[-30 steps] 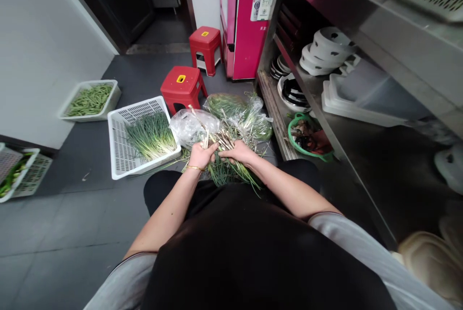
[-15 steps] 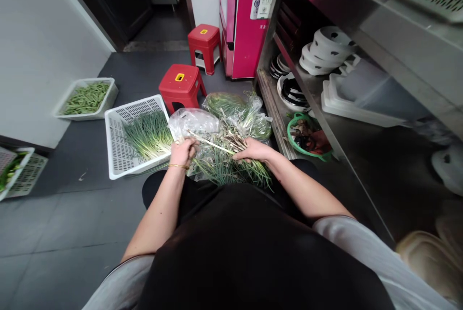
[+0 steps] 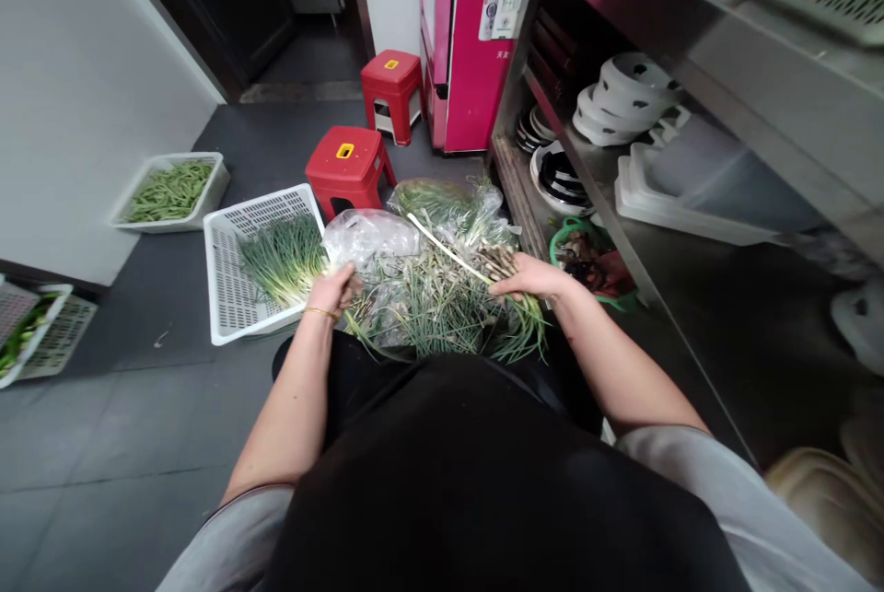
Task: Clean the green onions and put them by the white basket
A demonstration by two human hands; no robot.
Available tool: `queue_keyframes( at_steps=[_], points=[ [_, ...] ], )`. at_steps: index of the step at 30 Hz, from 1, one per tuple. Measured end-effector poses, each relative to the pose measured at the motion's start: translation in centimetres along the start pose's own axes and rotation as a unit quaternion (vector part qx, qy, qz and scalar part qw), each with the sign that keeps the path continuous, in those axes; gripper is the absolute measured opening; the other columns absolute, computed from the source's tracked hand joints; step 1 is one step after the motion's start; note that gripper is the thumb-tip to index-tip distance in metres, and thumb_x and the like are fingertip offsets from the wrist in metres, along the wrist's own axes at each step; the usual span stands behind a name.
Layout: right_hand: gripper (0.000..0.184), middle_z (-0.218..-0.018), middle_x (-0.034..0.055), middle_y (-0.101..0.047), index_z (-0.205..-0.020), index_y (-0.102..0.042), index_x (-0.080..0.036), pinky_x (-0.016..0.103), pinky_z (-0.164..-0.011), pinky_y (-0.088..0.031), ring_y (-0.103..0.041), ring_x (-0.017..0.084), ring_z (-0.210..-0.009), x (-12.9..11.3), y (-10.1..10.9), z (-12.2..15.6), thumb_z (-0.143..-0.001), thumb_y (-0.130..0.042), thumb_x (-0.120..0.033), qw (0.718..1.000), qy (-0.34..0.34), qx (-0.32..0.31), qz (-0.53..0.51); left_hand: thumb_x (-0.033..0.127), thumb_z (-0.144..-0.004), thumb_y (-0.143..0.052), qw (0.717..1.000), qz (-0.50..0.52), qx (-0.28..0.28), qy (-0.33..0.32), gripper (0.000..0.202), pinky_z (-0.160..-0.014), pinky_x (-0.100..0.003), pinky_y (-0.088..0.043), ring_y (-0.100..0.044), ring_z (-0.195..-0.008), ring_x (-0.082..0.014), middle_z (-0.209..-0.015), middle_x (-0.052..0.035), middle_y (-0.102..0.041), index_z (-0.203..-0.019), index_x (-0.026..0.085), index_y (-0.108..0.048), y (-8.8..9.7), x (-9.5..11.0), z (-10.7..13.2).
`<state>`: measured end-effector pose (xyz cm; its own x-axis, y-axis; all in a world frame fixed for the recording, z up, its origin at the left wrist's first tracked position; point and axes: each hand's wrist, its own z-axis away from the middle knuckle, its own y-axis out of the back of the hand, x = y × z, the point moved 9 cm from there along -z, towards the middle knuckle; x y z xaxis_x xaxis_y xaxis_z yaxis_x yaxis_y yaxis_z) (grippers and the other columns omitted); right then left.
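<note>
My left hand [image 3: 333, 289] is closed on a few green onion stalks at the right edge of the white perforated basket [image 3: 227, 297], which holds cleaned green onions [image 3: 284, 257]. My right hand [image 3: 529, 276] grips a bunch of green onions with dirty roots [image 3: 494, 262] near the green bowl; one pale stalk sticks up to the left. Loose green onions [image 3: 428, 307] spread over my lap between both hands. Clear plastic bags [image 3: 373, 237] with more greens lie just beyond.
Two red stools [image 3: 347, 163] stand ahead on the dark floor. A white tray of green beans [image 3: 169, 193] sits by the left wall, another basket [image 3: 34, 330] at far left. A steel shelf [image 3: 656, 233] with plates and a green bowl of scraps [image 3: 587, 262] runs along the right.
My hands have drawn apart: the left moved toward the white basket with a few stalks, the right swung right toward the green bowl with the rooted bunch.
</note>
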<state>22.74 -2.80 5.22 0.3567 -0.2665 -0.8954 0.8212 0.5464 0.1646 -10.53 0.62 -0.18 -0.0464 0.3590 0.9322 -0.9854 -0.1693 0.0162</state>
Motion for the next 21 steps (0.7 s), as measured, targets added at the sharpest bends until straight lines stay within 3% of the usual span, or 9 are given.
queue_keyframes(
  at_steps=[1,3,6,8,10,14,18,21],
  points=[
    [0.025,-0.055,0.0017,-0.064,-0.064,-0.059,-0.012,0.018,-0.037,-0.034,-0.043,0.005,-0.038,-0.2,-0.8,-0.6,-0.062,-0.076,-0.029,1.000,-0.003,-0.001,-0.002,0.047,-0.078,-0.064,0.999,0.020,-0.025,0.005,0.040,-0.035,-0.019,-0.032,-0.041,-0.040,-0.0046,-0.070,-0.0061,-0.063,-0.088,0.008,-0.064,-1.4,-0.2,0.3],
    [0.023,-0.056,0.0014,-0.064,-0.065,-0.059,-0.012,0.019,-0.038,-0.035,-0.045,0.006,-0.038,-0.2,-3.1,-2.0,-0.061,-0.076,-0.027,1.000,-0.015,-0.011,0.009,0.055,-0.070,-0.068,0.992,0.090,-0.093,-0.009,0.049,-0.031,-0.018,-0.014,-0.023,-0.033,-0.0005,-0.060,-0.0026,-0.060,-0.089,0.010,-0.065,-4.7,0.3,1.3],
    [0.022,-0.054,-0.0012,-0.062,-0.067,-0.059,-0.013,0.020,-0.038,-0.034,-0.046,0.007,-0.038,0.0,-6.8,-4.0,-0.060,-0.076,-0.025,0.998,-0.028,-0.040,0.046,0.052,-0.063,-0.075,0.972,0.165,-0.158,-0.061,0.053,-0.032,-0.016,-0.012,-0.020,-0.034,0.0004,-0.058,0.0008,-0.057,-0.097,0.013,-0.066,-7.7,2.7,2.8],
    [0.022,-0.051,-0.0046,-0.057,-0.071,-0.059,-0.014,0.019,-0.038,-0.035,-0.045,0.007,-0.038,-0.2,-7.7,-5.1,-0.062,-0.075,-0.025,0.999,-0.008,-0.028,0.018,0.047,-0.063,-0.076,0.975,0.152,-0.147,-0.069,0.045,-0.032,-0.016,-0.013,-0.022,-0.034,-0.0005,-0.051,0.0032,-0.050,-0.089,0.011,-0.067,-7.7,3.6,3.2],
    [0.021,-0.051,-0.0063,-0.055,-0.078,-0.060,-0.014,0.019,-0.038,-0.035,-0.044,0.006,-0.037,-0.8,-7.0,-5.7,-0.066,-0.073,-0.025,0.998,0.024,0.019,-0.060,0.047,-0.067,-0.072,0.983,0.107,-0.135,-0.070,0.041,-0.032,-0.019,-0.017,-0.029,-0.034,-0.0035,-0.044,0.0031,-0.046,-0.082,0.009,-0.069,-6.9,3.9,3.2],
    [0.019,-0.060,-0.0006,-0.064,-0.085,-0.060,-0.011,0.019,-0.037,-0.040,-0.051,0.008,-0.040,-1.9,-5.6,-6.6,-0.069,-0.069,-0.017,0.969,0.050,0.058,-0.236,0.050,-0.070,-0.067,0.983,0.030,-0.160,-0.087,0.043,-0.046,-0.024,-0.040,-0.055,-0.051,-0.0144,-0.045,-0.0016,-0.052,-0.082,0.009,-0.071,-6.5,3.4,3.6],
    [0.014,-0.061,0.0042,-0.067,-0.083,-0.060,-0.010,0.022,-0.048,-0.053,-0.063,0.014,-0.053,-2.1,-6.7,-8.1,-0.071,-0.067,-0.009,0.926,0.012,0.067,-0.372,0.049,-0.067,-0.070,0.983,-0.034,-0.167,-0.071,0.046,-0.042,-0.024,-0.034,-0.040,-0.037,-0.0096,-0.040,0.0065,-0.039,-0.095,0.011,-0.069,-8.4,1.5,4.0],
    [0.012,-0.060,0.0044,-0.067,-0.081,-0.061,-0.009,0.026,-0.055,-0.057,-0.066,0.016,-0.057,-1.3,-7.9,-8.8,-0.071,-0.068,-0.008,0.896,-0.007,0.118,-0.429,0.038,-0.057,-0.077,0.978,-0.116,-0.113,-0.129,0.039,-0.050,-0.025,-0.039,-0.044,-0.046,-0.0098,-0.049,0.0042,-0.050,-0.086,0.013,-0.068,-9.2,1.8,4.1]
  ],
)
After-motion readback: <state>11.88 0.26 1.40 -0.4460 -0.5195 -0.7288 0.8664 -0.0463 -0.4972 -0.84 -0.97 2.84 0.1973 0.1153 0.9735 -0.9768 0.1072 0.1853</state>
